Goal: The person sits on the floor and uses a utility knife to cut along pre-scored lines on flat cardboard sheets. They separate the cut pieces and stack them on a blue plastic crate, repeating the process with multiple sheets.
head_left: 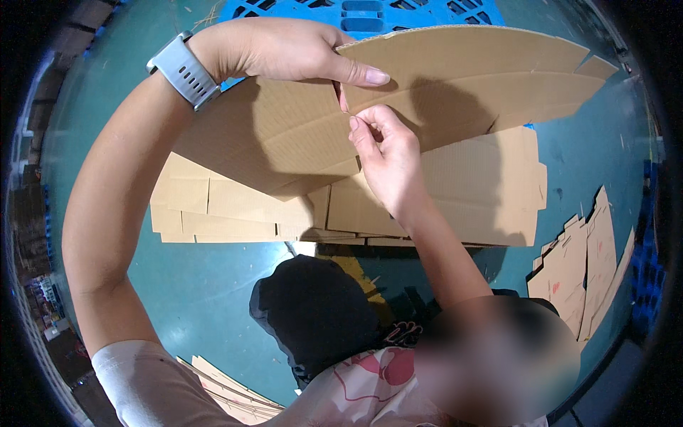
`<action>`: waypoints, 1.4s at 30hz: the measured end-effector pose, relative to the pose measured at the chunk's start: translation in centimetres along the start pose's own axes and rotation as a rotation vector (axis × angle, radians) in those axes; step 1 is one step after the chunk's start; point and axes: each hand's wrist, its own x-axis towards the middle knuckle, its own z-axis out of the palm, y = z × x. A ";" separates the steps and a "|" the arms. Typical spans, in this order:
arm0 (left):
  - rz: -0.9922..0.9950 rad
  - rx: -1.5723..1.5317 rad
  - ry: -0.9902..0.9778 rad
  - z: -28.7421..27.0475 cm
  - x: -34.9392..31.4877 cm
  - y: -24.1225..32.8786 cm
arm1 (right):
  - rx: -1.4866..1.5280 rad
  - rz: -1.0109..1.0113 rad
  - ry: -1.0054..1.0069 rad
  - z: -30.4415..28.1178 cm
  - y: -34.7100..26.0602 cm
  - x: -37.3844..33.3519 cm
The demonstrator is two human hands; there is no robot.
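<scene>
Above green floor (192,285), hands (302,57) (393,156) at cardboard (445,89) edges

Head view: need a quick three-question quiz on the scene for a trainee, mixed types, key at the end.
1. True or false: the watch is on the left wrist.

2. Pick one. The pallet at the top of the view is:
A) yellow
B) blue
C) red

3. Fill in the blank: the ___ of the left hand lies across the near face of the sheet.

Key: 1. True. 2. B. 3. thumb.
</scene>
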 end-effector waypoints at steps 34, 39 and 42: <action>0.856 0.084 0.260 5.7 1.1 1.2 | 0.080 0.474 0.377 1.9 -7.0 -3.1; 0.741 0.140 0.151 4.6 1.3 2.2 | 0.094 0.296 0.543 3.4 -5.1 -3.1; 0.735 0.140 0.155 4.6 1.9 1.8 | 0.107 0.219 0.563 4.2 -4.3 -2.9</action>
